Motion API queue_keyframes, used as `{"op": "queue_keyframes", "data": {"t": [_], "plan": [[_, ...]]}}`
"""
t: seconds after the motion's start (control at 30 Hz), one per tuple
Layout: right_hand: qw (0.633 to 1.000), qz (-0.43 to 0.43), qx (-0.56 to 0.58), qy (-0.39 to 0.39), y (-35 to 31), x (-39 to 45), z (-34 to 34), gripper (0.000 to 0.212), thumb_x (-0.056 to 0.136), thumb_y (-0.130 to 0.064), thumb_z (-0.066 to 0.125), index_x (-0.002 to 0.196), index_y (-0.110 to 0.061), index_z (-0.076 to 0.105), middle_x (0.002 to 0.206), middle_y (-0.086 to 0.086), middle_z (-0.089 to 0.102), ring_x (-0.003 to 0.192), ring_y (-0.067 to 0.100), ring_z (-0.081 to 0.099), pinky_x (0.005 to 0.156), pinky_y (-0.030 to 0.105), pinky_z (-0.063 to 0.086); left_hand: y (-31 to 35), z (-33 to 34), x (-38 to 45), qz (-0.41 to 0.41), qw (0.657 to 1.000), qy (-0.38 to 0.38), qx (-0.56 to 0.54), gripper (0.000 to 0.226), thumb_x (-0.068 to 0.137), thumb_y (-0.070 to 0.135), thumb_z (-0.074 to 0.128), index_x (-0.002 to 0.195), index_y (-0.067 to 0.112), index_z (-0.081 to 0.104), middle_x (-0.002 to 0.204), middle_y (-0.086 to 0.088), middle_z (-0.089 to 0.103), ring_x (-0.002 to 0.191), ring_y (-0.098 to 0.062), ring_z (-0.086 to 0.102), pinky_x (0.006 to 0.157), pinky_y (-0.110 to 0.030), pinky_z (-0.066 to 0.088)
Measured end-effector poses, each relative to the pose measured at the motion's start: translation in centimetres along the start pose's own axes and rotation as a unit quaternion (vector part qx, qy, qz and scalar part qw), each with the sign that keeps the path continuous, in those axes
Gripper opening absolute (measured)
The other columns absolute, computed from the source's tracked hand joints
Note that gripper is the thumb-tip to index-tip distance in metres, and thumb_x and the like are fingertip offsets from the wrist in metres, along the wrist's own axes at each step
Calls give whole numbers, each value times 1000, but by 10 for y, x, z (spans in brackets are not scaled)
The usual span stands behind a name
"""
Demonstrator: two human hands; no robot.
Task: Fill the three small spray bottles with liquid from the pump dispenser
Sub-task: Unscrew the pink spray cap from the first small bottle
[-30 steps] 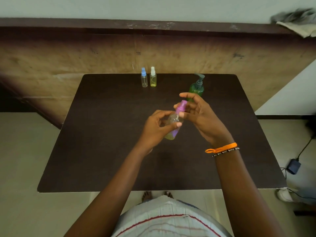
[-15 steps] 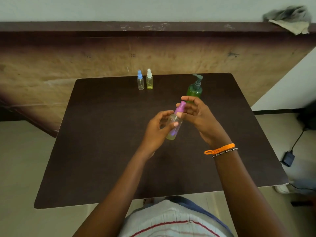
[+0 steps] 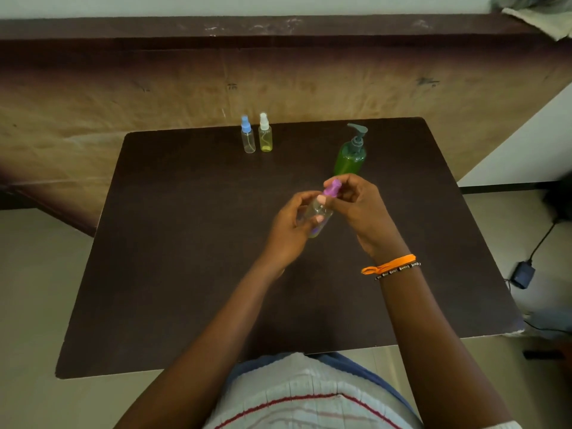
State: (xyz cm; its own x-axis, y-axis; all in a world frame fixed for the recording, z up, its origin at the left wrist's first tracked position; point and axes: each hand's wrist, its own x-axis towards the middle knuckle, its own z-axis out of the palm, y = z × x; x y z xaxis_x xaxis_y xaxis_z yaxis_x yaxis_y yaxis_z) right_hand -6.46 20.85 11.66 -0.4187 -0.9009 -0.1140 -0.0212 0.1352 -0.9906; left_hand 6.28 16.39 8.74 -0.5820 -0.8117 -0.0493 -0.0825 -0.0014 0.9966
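Observation:
Over the middle of the dark table (image 3: 185, 274), my left hand (image 3: 289, 227) grips the clear body of a small spray bottle (image 3: 318, 212), which is tilted and shows a little yellowish liquid at its bottom. My right hand (image 3: 359, 209) pinches its purple spray cap (image 3: 332, 187). At the table's far edge stand two more small spray bottles: one with a blue cap (image 3: 247, 136) that looks clear, and one with a white cap (image 3: 265, 134) holding yellow liquid. The green pump dispenser (image 3: 351, 153) stands upright just behind my right hand.
A brown wall panel (image 3: 154, 97) runs behind the table, with a cloth (image 3: 538, 13) on its ledge at the top right. On the floor to the right lie a black adapter (image 3: 523, 274) and its cable. My striped shirt fills the bottom edge.
Both hands have stayed together on the purple-capped bottle, with my right fingers shifting around the cap. The camera has tilted a little, so the table sits lower in view.

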Motion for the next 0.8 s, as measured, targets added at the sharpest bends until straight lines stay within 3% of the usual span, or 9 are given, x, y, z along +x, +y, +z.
{"op": "queue_keyframes", "data": {"t": [0.1,0.27,0.47,0.63,0.8], "plan": [[1000,3,-10,-25,5,6,-6,22,82,7,67,98,-9,63,91,1,64,86,10,62,76,16,52,-6,5,4,-9,1000,8,-2,34,85,2,59,117,14,53,110,7,58,98,1,55,85,-15,45],[996,-3,-1,-92,14,11,-22,40,85,15,57,116,-10,58,109,8,64,101,11,62,84,16,51,-16,14,8,-30,999,23,-23,33,86,3,58,115,18,53,106,11,59,96,1,56,80,-10,47],[998,-2,-13,-68,21,26,-23,28,80,10,68,104,-3,61,89,1,63,81,6,60,73,12,51,-19,20,16,-30,999,31,3,31,86,7,60,111,25,53,107,8,60,102,-7,57,88,-23,47],[993,-14,-6,-120,15,37,-32,36,87,15,56,117,-6,57,102,8,64,95,9,62,83,15,52,-20,18,26,-41,999,21,7,29,90,8,55,114,23,51,110,0,61,105,-16,58,90,-28,47],[996,-21,6,-89,17,36,-29,35,90,12,52,119,-7,55,100,0,64,95,0,62,87,16,50,-19,20,30,-25,1000,8,-11,38,90,4,53,122,23,46,118,-1,57,110,-11,55,92,-21,45]]}}
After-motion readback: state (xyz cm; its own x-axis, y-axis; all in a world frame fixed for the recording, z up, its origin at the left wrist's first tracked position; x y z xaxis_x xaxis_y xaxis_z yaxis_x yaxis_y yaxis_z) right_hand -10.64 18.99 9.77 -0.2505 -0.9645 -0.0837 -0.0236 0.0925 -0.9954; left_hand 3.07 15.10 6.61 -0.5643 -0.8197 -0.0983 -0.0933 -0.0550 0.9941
